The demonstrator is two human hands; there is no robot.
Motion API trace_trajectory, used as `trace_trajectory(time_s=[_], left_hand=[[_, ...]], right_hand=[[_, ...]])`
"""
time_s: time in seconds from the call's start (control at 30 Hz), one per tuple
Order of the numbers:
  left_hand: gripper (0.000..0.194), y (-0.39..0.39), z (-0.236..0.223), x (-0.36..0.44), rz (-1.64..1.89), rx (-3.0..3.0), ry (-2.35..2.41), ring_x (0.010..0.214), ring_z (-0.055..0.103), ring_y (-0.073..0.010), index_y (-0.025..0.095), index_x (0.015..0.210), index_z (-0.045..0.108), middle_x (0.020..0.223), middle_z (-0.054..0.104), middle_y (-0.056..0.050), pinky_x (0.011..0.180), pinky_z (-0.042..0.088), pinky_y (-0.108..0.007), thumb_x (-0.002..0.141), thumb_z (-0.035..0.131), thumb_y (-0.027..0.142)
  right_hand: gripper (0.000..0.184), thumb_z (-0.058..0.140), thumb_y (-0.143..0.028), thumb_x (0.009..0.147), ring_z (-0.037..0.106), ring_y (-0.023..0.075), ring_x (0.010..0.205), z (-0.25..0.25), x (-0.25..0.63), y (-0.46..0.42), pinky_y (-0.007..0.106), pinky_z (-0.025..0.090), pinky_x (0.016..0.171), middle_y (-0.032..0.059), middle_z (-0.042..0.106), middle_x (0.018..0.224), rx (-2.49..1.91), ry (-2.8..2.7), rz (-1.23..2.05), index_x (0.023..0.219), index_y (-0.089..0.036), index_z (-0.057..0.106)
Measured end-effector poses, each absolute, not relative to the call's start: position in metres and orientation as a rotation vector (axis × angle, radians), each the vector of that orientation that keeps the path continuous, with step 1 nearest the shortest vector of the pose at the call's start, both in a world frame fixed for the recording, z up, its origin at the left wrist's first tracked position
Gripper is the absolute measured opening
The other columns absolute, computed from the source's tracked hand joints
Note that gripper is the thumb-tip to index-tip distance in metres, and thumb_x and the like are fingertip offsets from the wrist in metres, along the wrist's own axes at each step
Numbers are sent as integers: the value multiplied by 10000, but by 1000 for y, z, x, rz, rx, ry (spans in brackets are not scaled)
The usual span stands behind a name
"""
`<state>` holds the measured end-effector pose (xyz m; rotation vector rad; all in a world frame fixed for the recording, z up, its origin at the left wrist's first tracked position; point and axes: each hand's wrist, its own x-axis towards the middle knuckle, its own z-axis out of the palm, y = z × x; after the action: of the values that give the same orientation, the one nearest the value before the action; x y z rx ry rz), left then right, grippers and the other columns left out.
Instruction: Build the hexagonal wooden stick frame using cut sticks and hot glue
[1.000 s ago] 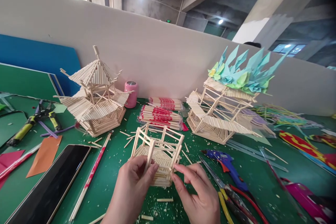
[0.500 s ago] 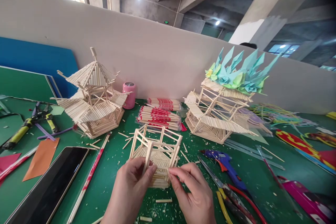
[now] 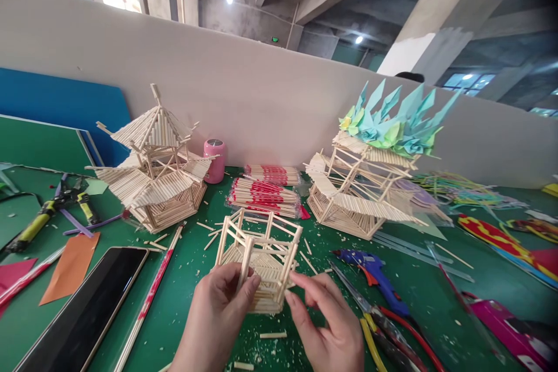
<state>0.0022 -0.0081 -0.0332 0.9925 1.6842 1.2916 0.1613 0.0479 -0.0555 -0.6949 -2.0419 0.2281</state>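
Note:
A small open frame of chopsticks (image 3: 270,238) stands on the green table in front of me, with upright posts, top rails and a slatted base. My left hand (image 3: 220,308) pinches its near left post between thumb and fingers. At the near right post, my right hand (image 3: 329,317) has thumb and index finger parted, their tips close beside the wood. Whether those tips touch it I cannot tell. A short cut stick (image 3: 273,335) lies just in front of the frame.
Chopstick pavilions stand at left (image 3: 152,180) and right (image 3: 361,197). Wrapped chopsticks (image 3: 264,196) lie behind the frame. A blue glue gun (image 3: 375,276) and red-and-yellow-handled pliers (image 3: 370,314) lie right. A phone (image 3: 87,308) and garden-style cutters (image 3: 35,224) lie left.
My right thumb and index finger have spread apart, and that hand has shifted slightly right from the near right post. My left hand keeps its hold on the frame.

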Motion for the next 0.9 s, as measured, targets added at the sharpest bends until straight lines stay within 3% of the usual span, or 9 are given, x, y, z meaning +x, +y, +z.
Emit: trace_trajectory(time_s=[0.2, 0.53, 0.67, 0.9], left_hand=[[401, -10, -26, -2, 1272, 960, 1573, 631, 515, -154, 158, 662, 596, 666, 607, -37, 576, 413, -242, 716, 523, 549], [343, -9, -17, -22, 1183, 1046, 1529, 622, 467, -119, 162, 708, 642, 655, 581, 7, 597, 357, -232, 763, 518, 477], [338, -7, -19, -24, 1203, 1055, 1530, 586, 438, -107, 155, 681, 634, 610, 541, 26, 579, 342, -228, 750, 535, 471], [330, -8, -23, -23, 1197, 1071, 1521, 575, 405, -103, 157, 673, 623, 598, 508, 30, 557, 317, -230, 742, 545, 470]], right_hand=[[124, 531, -187, 852, 568, 115, 625, -65, 187, 39, 180, 492, 540, 42, 603, 788, -950, -1890, 277, 963, -188, 589], [72, 534, -267, 840, 514, 103, 512, -87, 185, -10, 169, 447, 482, -17, 540, 622, -1024, -1932, 708, 834, -208, 574], [88, 479, -218, 853, 557, 122, 585, -89, 168, -19, 193, 467, 532, 16, 582, 717, -917, -2125, 851, 867, -204, 564], [221, 427, -120, 856, 614, 189, 788, -85, 128, -15, 284, 496, 674, 55, 651, 860, -731, -2435, 693, 971, -191, 601]])
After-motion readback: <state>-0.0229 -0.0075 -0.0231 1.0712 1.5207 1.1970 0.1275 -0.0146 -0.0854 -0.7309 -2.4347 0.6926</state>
